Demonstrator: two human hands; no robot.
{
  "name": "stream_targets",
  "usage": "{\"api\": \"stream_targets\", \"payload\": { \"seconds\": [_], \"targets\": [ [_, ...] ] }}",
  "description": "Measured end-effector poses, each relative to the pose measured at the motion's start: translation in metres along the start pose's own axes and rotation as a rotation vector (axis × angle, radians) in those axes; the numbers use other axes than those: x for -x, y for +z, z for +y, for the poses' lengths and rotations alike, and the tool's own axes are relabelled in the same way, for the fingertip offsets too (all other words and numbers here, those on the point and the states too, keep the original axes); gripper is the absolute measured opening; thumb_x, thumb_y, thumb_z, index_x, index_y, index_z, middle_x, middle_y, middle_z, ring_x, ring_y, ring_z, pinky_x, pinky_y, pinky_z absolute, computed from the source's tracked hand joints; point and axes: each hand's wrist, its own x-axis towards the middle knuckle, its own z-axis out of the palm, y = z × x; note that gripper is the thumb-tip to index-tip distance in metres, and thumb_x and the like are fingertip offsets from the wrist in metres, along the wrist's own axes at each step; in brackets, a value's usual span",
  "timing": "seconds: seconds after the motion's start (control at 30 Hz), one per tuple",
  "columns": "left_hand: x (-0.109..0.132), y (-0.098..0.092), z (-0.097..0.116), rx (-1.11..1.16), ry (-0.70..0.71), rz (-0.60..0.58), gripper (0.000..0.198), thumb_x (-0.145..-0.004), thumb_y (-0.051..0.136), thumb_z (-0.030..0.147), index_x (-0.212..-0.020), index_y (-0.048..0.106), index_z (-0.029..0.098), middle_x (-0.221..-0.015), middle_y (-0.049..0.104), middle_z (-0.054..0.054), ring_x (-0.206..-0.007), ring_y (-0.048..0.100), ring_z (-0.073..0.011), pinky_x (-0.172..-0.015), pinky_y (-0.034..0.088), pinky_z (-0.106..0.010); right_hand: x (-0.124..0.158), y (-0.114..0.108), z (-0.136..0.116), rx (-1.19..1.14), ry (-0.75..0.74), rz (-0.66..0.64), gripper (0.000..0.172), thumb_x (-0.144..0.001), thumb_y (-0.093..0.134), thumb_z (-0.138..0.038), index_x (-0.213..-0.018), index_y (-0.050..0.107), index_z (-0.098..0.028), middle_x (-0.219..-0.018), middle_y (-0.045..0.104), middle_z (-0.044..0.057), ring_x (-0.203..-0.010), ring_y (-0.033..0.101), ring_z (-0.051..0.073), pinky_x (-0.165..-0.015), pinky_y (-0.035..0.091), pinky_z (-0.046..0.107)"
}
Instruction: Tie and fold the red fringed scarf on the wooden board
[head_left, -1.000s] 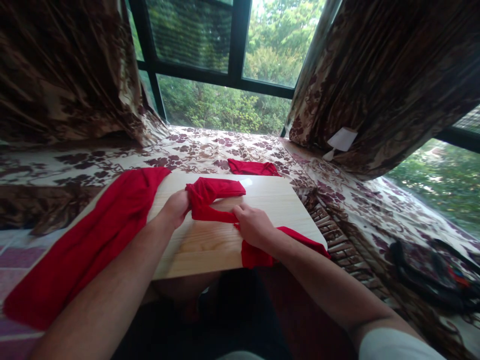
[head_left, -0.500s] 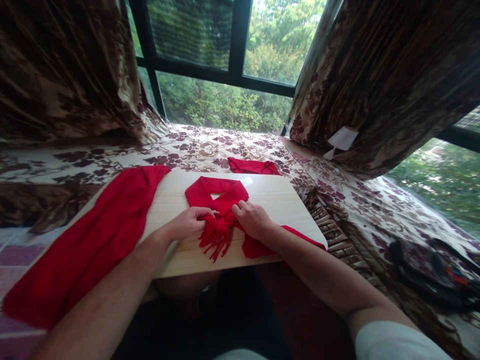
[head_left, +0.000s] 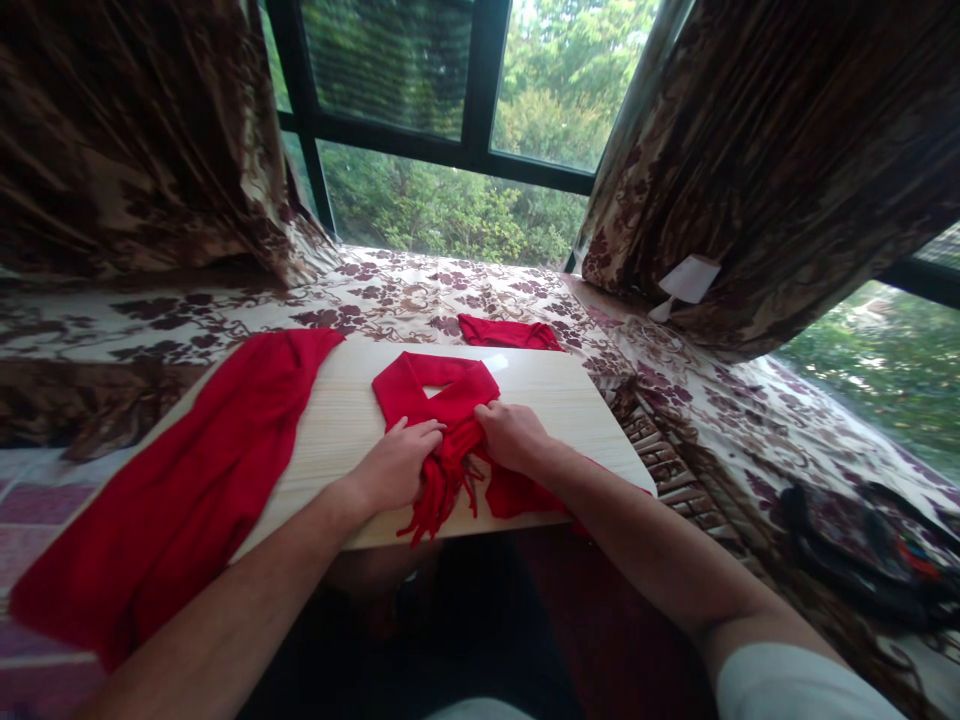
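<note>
Since half a second ago, the left hand [head_left: 394,465] has moved in over the crossed part of the red scarf [head_left: 459,400], and its fringe [head_left: 439,500] has shifted down to the counter's near edge. The scarf lies looped on the pale wooden counter [head_left: 555,395], with a small gap at the loop's middle. At its 4 o'clock edge, the right hand [head_left: 514,435] has its grip closed on the fabric; the left fingers lie across it, though whether that grip pinches anything I cannot tell. Taking the scarf as the dial's centre, a large red cloth [head_left: 202,470] spreads at 8 o'clock, more red cloth [head_left: 517,492] lies at 4, partly hidden by the right forearm, and a small red piece [head_left: 510,332] sits at 1 on the flowered cover [head_left: 405,290]. Farther off, a white lamp [head_left: 690,280] stands between 2 and 3, and a window [head_left: 450,205] fills 12.
</note>
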Motion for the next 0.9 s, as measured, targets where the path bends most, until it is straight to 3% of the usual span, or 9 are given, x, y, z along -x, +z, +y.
{"api": "stream_targets", "payload": {
  "seconds": [0.27, 0.5, 0.73, 0.9],
  "targets": [
    [0.0, 0.013, -0.006, -0.032, 0.022, -0.041, 0.039, -0.083, 0.054, 0.02, -0.12, 0.065, 0.022, -0.147, 0.055, -0.012, -0.142, 0.043, -0.0347, -0.115, 0.025, -0.066, 0.005, -0.006, 0.01, 0.091, 0.0, -0.006, 0.025, -0.096, 0.04, -0.014, -0.109, 0.061, -0.016, -0.104, 0.069, 0.016, -0.093, 0.069, 0.027, -0.077, 0.052, 0.035],
    [0.002, 0.012, -0.009, 0.011, 0.032, -0.053, 0.036, -0.084, 0.052, 0.021, -0.118, 0.067, 0.023, -0.15, 0.053, -0.011, -0.142, 0.043, -0.0348, -0.115, 0.022, -0.068, 0.022, -0.018, 0.042, 0.208, 0.203, 0.07, 0.026, -0.095, 0.042, -0.014, -0.104, 0.066, -0.015, -0.106, 0.065, 0.016, -0.091, 0.066, 0.026, -0.073, 0.048, 0.032],
    [0.001, 0.013, -0.006, 0.019, 0.039, -0.07, 0.039, -0.082, 0.053, 0.019, -0.119, 0.066, 0.024, -0.15, 0.052, -0.01, -0.143, 0.042, -0.0338, -0.114, 0.023, -0.067, 0.029, -0.01, 0.083, 0.274, 0.271, 0.3, 0.022, -0.092, 0.051, -0.023, -0.092, 0.071, -0.014, -0.095, 0.066, 0.016, -0.093, 0.058, 0.027, -0.082, 0.037, 0.037],
    [0.001, 0.013, -0.007, 0.017, 0.038, -0.077, 0.035, -0.083, 0.053, 0.021, -0.116, 0.066, 0.023, -0.151, 0.052, -0.01, -0.143, 0.041, -0.0333, -0.115, 0.023, -0.067, 0.031, 0.001, 0.116, 0.283, 0.356, 0.568, 0.029, -0.092, 0.048, -0.02, -0.111, 0.07, -0.017, -0.105, 0.068, 0.013, -0.094, 0.056, 0.026, -0.084, 0.034, 0.037]
  ]
}}
